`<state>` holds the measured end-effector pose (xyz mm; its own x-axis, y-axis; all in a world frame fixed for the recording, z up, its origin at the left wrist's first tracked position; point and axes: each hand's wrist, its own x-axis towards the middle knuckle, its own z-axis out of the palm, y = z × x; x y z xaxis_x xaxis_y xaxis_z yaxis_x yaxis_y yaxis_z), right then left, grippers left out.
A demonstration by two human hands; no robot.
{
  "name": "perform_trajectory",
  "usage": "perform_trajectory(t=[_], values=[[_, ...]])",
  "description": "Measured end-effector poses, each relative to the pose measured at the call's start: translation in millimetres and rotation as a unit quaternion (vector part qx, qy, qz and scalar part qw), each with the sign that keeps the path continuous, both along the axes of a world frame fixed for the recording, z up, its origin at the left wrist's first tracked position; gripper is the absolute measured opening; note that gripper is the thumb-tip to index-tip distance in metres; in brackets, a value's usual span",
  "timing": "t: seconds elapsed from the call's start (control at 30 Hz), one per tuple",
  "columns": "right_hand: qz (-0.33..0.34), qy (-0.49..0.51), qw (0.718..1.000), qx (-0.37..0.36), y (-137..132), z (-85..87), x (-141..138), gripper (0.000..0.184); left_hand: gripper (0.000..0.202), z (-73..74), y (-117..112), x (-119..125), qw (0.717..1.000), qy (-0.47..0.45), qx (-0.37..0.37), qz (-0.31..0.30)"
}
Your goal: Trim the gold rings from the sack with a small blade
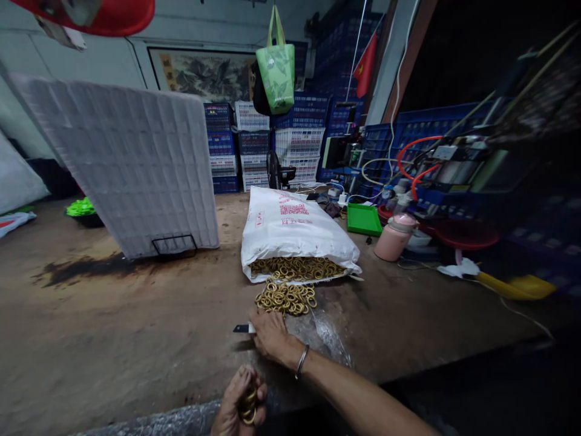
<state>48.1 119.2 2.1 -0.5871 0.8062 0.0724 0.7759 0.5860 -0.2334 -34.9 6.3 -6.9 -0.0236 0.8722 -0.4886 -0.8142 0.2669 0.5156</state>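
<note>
Left hand (239,404) sits low at the bottom edge, its fingers (247,387) curled nearly closed around a few brass rings (249,413). Right hand (271,336) rests on the worktop (136,339) just beyond the left. Its fingers are folded shut on a small dark tool (240,329), which juts out leftward from them, long axis flat and across the view; type of tool cannot be told. Bracelet (302,361) on the right wrist. Just beyond the right fingers lies a loose ring pile (285,298), reaching the mouth of a white sack (290,227). The sack lies flat, long axis running away from the fingers, open mouth pointing back at them, more rings visible inside. Clear plastic sheet (329,342) lies right of the right fingers. Far beyond and left of the fingers, a white grid panel (131,163) leans tilted.
</note>
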Motion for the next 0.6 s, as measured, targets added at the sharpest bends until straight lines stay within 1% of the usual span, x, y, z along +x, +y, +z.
perform_trajectory(t=[0.07, 0.13, 0.2, 0.23, 0.3, 0.33, 0.4, 0.47, 0.5, 0.53, 0.6], values=[[0.012, 0.008, 1.000, -0.002, -2, -0.9, 6, 0.028, 0.035, 2.9, 0, 1, 1.000, -0.005, -0.004, 0.004], [0.008, 0.031, 0.999, -0.018, -5, -2.0, 13, 0.025, 0.037, 5.5, 0, 4, 1.000, 0.006, -0.002, 0.009], [-0.014, 0.086, 0.994, -0.062, -8, -2.3, 21, 0.018, 0.038, 6.6, 0, 8, 0.999, 0.035, 0.005, 0.008], [-0.032, 0.129, 0.987, -0.094, -10, -1.7, 25, 0.013, 0.037, 6.4, 0, 10, 0.998, 0.056, 0.010, 0.007], [-0.066, 0.229, 0.955, -0.175, -14, 1.1, 34, 0.004, 0.034, 4.6, -1, 15, 0.993, 0.115, 0.027, 0.010], [-0.076, 0.279, 0.931, -0.223, -18, 3.2, 39, 0.002, 0.033, 3.3, -2, 17, 0.988, 0.151, 0.037, 0.013], [-0.081, 0.367, 0.872, -0.314, -25, 8.0, 48, 0.006, 0.036, 1.3, -2, 21, 0.971, 0.231, 0.053, 0.017], [-0.081, 0.424, 0.818, -0.380, -33, 11.8, 57, 0.010, 0.039, 1.6, -1, 26, 0.952, 0.300, 0.059, 0.011], [-0.087, 0.441, 0.800, -0.398, -38, 12.8, 60, 0.011, 0.039, 2.9, 0, 29, 0.945, 0.323, 0.060, 0.006], [-0.095, 0.453, 0.787, -0.408, -42, 13.3, 63, 0.012, 0.039, 4.9, 1, 33, 0.939, 0.339, 0.059, 0.003], [-0.115, 0.465, 0.773, -0.416, -48, 12.6, 66, 0.013, 0.040, 10.1, 2, 40, 0.932, 0.357, 0.064, 0.003]])
